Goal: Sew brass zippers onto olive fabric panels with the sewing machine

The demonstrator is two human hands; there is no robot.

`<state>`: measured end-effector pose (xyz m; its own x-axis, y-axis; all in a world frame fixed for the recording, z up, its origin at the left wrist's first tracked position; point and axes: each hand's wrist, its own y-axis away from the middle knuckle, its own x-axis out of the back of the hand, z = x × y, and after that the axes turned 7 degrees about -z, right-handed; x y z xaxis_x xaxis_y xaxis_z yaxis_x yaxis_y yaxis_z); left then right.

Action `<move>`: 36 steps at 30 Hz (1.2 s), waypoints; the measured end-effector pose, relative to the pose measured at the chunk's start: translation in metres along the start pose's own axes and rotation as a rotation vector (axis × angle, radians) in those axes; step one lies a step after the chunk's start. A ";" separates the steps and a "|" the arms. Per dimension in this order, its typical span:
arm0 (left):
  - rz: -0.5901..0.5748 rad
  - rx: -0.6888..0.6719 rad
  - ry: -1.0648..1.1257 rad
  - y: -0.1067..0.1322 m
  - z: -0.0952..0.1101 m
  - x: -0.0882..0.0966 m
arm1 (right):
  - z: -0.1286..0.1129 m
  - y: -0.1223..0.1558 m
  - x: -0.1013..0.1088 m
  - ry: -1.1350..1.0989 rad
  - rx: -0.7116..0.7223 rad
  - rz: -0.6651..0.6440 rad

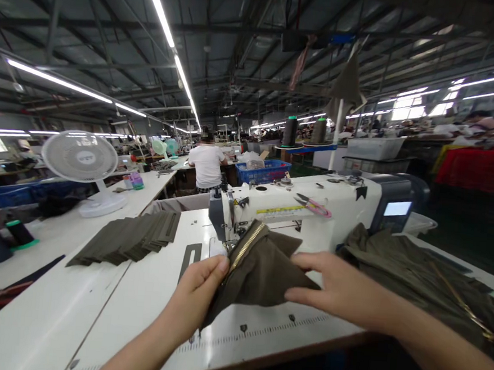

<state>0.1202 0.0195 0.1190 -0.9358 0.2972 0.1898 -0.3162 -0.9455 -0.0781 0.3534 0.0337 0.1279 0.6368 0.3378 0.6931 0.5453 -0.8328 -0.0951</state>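
Between my hands is an olive-green fabric piece (266, 271) with a gold metal zipper (248, 244) along its upper left side. My left hand (197, 286) pinches its left edge near the zipper, thumb on top. On the right, my right hand (328, 284) grips the fabric's other side between thumb and fingers; the fingertips are partly hidden. The cloth is raised and folded, just in front of the needle area of a white sewing machine (342, 208). A flat cut piece with a slot (191, 254) lies left of the machine head.
Overlapping olive pieces (129, 239) lie on the white table (73, 308) at left, near a white fan (82, 159). Pink-handled snips (315, 205) rest on the machine. More olive fabric with a zipper (418, 281) is heaped at right. A person in white (208, 168) sits ahead.
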 end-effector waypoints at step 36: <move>-0.423 -0.147 -1.281 -0.039 -0.108 0.015 | 0.117 -0.064 -0.068 0.738 -0.470 0.211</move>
<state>0.1013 0.0753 0.0195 0.0116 0.1518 0.9883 -0.6296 -0.7668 0.1251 0.3385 0.1154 0.0036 0.0985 -0.0753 0.9923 0.0745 -0.9938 -0.0828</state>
